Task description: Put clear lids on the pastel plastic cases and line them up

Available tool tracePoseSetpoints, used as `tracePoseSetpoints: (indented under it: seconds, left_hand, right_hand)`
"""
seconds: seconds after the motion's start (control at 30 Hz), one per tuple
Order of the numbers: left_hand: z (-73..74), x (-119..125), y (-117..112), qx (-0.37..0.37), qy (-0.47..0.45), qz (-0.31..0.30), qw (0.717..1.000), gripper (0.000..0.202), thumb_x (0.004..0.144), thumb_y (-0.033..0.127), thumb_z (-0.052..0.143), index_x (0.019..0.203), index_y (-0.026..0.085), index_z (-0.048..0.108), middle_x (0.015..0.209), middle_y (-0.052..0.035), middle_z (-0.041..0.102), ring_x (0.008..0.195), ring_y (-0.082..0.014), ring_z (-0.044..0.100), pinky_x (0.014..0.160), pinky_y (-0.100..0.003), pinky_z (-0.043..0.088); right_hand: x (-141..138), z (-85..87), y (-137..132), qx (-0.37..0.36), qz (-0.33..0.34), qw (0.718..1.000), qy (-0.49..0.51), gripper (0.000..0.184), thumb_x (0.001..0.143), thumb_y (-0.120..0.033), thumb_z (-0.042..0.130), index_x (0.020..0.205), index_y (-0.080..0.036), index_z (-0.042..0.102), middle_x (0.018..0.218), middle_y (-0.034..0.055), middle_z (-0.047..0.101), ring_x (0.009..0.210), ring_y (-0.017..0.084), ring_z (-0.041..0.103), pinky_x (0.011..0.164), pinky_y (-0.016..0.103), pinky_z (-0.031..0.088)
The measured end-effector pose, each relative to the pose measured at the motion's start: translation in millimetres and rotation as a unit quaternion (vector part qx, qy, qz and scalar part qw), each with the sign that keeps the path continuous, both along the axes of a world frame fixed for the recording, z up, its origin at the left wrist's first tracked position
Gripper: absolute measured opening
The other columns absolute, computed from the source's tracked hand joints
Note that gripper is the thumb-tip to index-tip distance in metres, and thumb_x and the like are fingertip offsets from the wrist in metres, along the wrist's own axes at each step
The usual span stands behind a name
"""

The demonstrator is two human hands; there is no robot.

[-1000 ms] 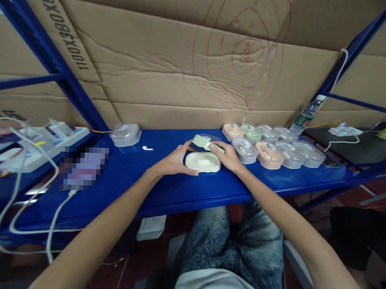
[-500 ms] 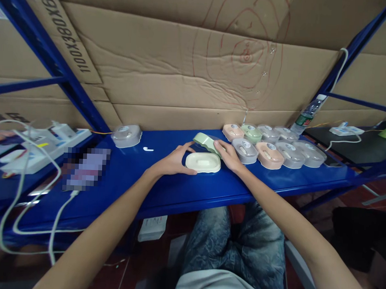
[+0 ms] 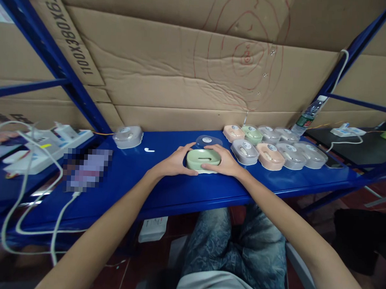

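While hands (image 3: 174,161) (image 3: 227,162) hold green case (image 3: 195,158), cover (image 3: 207,141) lies behind.

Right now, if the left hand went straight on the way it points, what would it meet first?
Most likely the green case: its near end sits right in the opening between the left hand's thumb and fingers. Whether they touch is hard to tell from this view.

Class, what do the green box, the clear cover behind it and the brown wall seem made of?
Green box: probably plastic; smooth, matt, evenly coloured.
Clear cover: likely thin plastic; glossy, see-through.
Brown wall: apparently cardboard; dull, creased, printed with numbers.
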State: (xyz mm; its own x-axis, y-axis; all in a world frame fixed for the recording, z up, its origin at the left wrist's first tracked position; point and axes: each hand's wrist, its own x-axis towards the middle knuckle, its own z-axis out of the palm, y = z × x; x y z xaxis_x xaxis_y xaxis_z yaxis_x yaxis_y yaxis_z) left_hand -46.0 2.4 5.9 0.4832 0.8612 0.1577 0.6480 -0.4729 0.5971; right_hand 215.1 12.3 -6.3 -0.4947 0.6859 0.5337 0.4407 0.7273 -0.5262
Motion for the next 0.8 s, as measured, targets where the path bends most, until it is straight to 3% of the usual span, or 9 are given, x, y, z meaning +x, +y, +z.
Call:
tracePoseSetpoints:
  seconds: [0.33,0.5,0.6,0.7,0.8]
  left_hand:
    - [0.8,0,-2,0.005,-0.001,-0.013,1.0,0.121,0.064,0.057,0.092,0.165,0.029,0.03,0.153,-0.0141,0.05,0.14,-0.0409,0.045,0.118,-0.059,0.035]
    - [0.1,-2,1,0.015,0.008,-0.017,1.0,0.115,0.067,0.062,0.089,0.162,0.028,0.035,0.154,-0.0134,0.051,0.141,-0.0389,0.045,0.12,-0.056,0.035]
    - [1.6,-3,0,0.017,0.015,-0.02,1.0,0.112,0.067,0.062,0.089,0.161,0.027,0.038,0.154,-0.0137,0.051,0.141,-0.0385,0.045,0.121,-0.055,0.034]
    - [4.9,-3,-1,0.013,0.017,-0.016,1.0,0.111,0.067,0.061,0.089,0.16,0.026,0.04,0.152,-0.0136,0.052,0.141,-0.0384,0.046,0.12,-0.053,0.035]
    - [9.7,-5,-3,0.009,0.029,-0.029,0.999,0.104,0.068,0.061,0.089,0.156,0.025,0.046,0.151,-0.0125,0.055,0.141,-0.0383,0.046,0.12,-0.051,0.036]
  right_hand:
    - [-2,3.5,-9,0.051,0.026,0.99,-0.126,0.08,0.082,-0.068,0.078,0.145,-0.024,0.056,0.133,0.0139,0.061,0.127,0.035,0.057,0.111,0.055,0.047]
    - [6,3.5,2,0.059,-0.053,0.996,-0.047,0.059,0.108,-0.062,0.037,0.154,-0.027,0.051,0.151,0.0113,0.055,0.145,0.031,0.046,0.123,0.056,0.035]
    - [10,-0.7,15,0.037,-0.097,0.992,-0.067,0.064,0.111,-0.059,0.021,0.152,-0.024,0.056,0.157,0.0113,0.052,0.155,0.032,0.034,0.129,0.058,0.025]
    - [10,-3.4,23,0.012,-0.084,0.993,-0.083,0.067,0.111,-0.057,0.018,0.133,-0.021,0.07,0.144,0.0135,0.063,0.146,0.032,0.045,0.126,0.054,0.031]
    - [9,-4.5,24,0.035,-0.118,0.99,-0.073,0.053,0.111,-0.05,0.028,0.119,-0.021,0.073,0.123,0.014,0.068,0.126,0.032,0.056,0.117,0.053,0.04]
